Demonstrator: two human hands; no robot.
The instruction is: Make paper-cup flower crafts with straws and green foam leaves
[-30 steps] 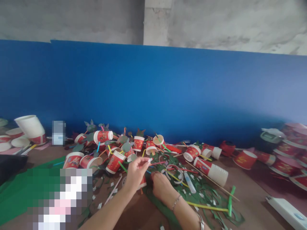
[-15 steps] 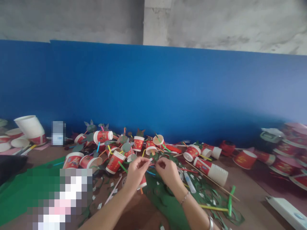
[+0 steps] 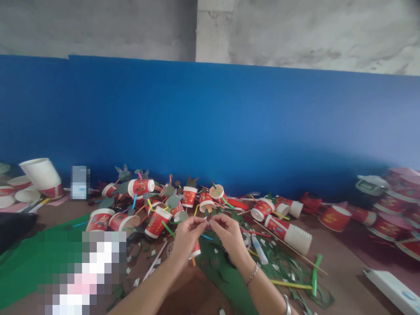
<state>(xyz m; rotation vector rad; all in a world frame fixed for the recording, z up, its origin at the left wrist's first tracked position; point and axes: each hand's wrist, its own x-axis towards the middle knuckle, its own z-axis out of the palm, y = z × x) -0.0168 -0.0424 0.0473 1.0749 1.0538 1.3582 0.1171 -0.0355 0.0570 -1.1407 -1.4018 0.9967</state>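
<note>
Where fingers (image 3: 198, 222) meet, a piece (image 3: 208, 225) shows; long axis unclear.

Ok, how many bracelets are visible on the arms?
2. A chain bracelet is at the wrist of the right hand; a silver bangle is farther up that arm, near the bottom edge. Any beyond the frame would be hidden.
</note>
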